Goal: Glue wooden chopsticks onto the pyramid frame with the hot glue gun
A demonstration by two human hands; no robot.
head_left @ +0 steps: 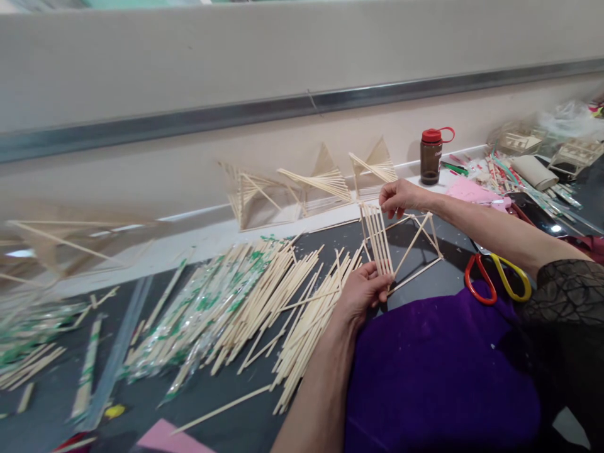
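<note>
A frame of thin wooden sticks (418,242) stands on the dark table, with a close row of parallel sticks (376,236) along its left side. My left hand (362,286) is closed around the lower end of that row, thumb and fingers on the sticks. At the row's upper end, my right hand (399,196) pinches the top of the rightmost wooden stick; its fingertips partly hide the joint. Loose sticks (311,340) lie in a pile just left of my left hand. Scissors with red and yellow handles (495,277) rest near my right forearm.
Several finished stick structures (321,179) stand along the wall. Plastic-wrapped bundles of sticks (202,296) lie to the left. A dark bottle with a red lid (430,157) stands behind my right hand. A phone (538,214) and wrapper litter lie at right. Purple cloth (438,371) covers my lap.
</note>
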